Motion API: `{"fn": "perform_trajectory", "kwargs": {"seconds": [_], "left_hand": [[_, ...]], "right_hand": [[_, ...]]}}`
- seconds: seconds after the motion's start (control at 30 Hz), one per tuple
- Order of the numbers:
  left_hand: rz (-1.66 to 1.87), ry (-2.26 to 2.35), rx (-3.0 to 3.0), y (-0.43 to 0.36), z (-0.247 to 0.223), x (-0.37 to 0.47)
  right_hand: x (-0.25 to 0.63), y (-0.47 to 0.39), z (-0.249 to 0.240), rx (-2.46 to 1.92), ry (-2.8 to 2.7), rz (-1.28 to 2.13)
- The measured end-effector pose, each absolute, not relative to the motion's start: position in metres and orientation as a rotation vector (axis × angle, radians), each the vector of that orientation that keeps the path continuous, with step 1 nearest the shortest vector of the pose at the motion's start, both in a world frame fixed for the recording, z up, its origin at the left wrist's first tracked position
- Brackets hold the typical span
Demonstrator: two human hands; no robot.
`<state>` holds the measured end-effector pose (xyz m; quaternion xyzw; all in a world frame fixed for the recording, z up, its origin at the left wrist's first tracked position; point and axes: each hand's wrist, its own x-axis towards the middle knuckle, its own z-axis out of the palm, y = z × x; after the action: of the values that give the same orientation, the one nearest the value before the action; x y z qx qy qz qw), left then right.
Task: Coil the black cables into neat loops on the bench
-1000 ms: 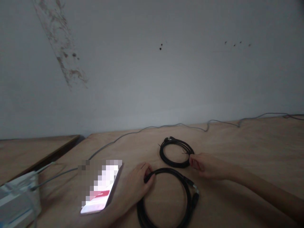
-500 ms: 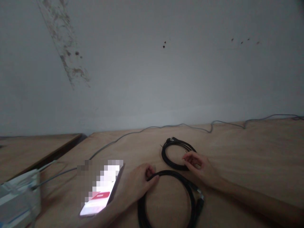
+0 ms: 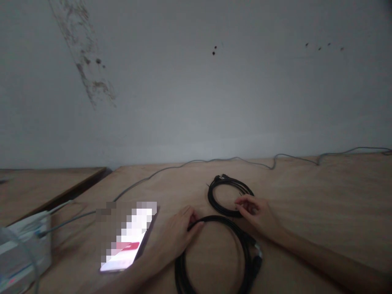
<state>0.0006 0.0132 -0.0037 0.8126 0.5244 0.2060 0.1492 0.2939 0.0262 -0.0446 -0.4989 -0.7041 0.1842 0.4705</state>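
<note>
- Head view: near black coil (image 3: 180, 271) clamped between left hand (image 3: 179, 232) thumb and fingers, at its upper-left arc.
- Far black coil (image 3: 211, 198), lying on table (image 3: 330, 200), partly covered by curled right hand (image 3: 257, 214); grip cannot be told.
- Lit phone (image 3: 134, 237) seen left of left hand.

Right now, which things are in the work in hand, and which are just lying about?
In hand:
- near black cable coil, held by the left hand
- far black cable coil, right hand at its edge; grip unclear

Lying about:
- lit-screen device
- grey cable
- white box, left edge
</note>
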Motion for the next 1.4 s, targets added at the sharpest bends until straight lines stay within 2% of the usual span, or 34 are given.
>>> {"fn": "perform_trajectory", "kwargs": {"seconds": [0.43,0.8,1.07,1.4], "left_hand": [[0.61,1.492,2.365,0.012,-0.001,0.0],[0.615,1.497,2.422,0.013,-0.004,0.001],[0.606,1.468,2.394,0.016,-0.006,0.003],[0.606,1.471,2.393,0.012,0.001,0.004]], "right_hand": [[0.288,0.025,-0.042,-1.21,-1.698,0.594],[0.285,0.011,-0.042,-1.242,-1.857,0.456],[0.29,0.006,-0.045,-0.812,-2.178,0.267],[0.283,0.009,-0.044,-1.251,-1.947,0.474]]}}
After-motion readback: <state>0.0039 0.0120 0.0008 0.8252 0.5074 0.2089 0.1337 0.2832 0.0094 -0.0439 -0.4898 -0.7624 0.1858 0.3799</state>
